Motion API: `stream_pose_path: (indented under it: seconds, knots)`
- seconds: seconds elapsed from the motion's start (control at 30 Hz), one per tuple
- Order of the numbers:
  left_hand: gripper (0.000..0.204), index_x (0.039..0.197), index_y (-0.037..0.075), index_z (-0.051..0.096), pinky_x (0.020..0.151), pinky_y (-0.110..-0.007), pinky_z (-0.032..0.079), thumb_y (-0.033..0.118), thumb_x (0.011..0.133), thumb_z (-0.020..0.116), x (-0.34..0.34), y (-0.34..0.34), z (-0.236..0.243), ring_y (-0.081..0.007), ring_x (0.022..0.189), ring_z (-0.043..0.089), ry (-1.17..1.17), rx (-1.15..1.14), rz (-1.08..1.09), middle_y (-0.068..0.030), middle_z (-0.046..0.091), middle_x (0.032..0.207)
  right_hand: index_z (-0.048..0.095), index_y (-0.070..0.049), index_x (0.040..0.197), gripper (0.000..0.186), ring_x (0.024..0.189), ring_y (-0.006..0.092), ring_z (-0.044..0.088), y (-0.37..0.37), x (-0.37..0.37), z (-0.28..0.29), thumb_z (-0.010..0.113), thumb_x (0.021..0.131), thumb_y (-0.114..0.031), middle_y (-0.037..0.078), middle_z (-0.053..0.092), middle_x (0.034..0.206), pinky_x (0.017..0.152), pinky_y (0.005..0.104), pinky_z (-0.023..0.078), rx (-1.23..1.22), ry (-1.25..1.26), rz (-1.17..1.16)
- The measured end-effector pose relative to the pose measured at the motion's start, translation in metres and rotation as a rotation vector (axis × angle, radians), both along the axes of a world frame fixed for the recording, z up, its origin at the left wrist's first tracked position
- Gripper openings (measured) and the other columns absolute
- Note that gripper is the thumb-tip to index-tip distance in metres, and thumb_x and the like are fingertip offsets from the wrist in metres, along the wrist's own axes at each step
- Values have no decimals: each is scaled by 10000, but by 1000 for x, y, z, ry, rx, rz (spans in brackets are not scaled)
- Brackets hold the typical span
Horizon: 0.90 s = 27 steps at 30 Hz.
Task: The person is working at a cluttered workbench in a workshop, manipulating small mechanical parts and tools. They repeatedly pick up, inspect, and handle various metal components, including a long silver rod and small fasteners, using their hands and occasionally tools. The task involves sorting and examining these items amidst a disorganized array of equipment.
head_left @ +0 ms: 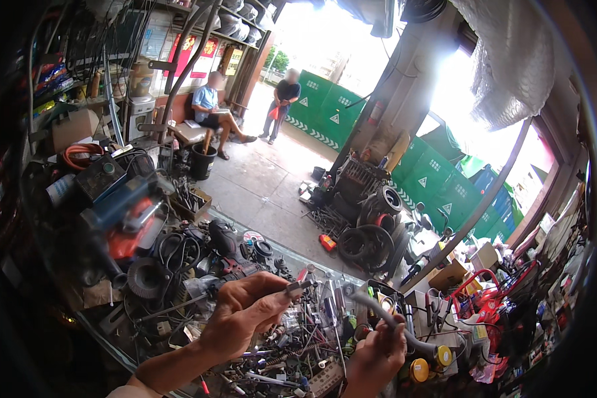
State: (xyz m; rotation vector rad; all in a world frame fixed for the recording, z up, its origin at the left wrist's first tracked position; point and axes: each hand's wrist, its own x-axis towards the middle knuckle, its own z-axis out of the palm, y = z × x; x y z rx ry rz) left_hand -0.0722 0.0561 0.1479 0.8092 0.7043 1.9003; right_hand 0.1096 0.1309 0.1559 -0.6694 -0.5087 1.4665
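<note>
My left hand [249, 312] is closed, its thumb and fingers pinching a small grey metal piece [298, 288] above the cluttered bench. To its right, my right hand [378, 351] wraps around a grey rod-like thing [371, 305], which slants up and to the left and is blurred at its far end. The two held things are apart. Beneath my hands lie loose small parts, a coiled spring [297, 356] and a power strip [326, 378]. Two round yellow caps [419, 369] sit just right of my right hand.
A blue bench grinder [116, 205] and a dark wire wheel brush [146, 278] stand on the left. Beyond the bench are tyres [365, 245], a black bucket [203, 161], a seated person [209, 109] and a standing person [285, 103]. Red-framed goods [497, 295] crowd the right.
</note>
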Motion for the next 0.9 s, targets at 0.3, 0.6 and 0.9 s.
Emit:
stream_pose_path:
  seconds: [0.3, 0.6, 0.9]
  knots:
    - [191, 988, 33, 596, 427, -146, 282, 189, 926, 506, 13, 29, -24, -7, 523, 391, -207, -39, -398, 37, 492, 659, 487, -39, 1123, 292, 365, 113, 403, -4, -1, -14, 378, 954, -250, 116, 593, 746, 305, 225, 303, 270, 124, 183]
    - [183, 973, 33, 583, 417, -157, 273, 191, 928, 502, 16, 32, -23, -9, 511, 385, -59, -41, -302, 26, 495, 662, 493, -21, 1113, 287, 361, 115, 388, 4, -2, -18, 388, 943, -227, 120, 593, 784, 318, 232, 310, 254, 227, 233]
    - [169, 1009, 31, 590, 439, -151, 257, 157, 915, 531, 18, 30, -24, 8, 541, 360, 54, 20, -186, 69, 475, 670, 529, -14, 1092, 291, 374, 126, 391, 14, -1, -27, 405, 928, -220, 100, 568, 746, 331, 248, 312, 144, 181, 327]
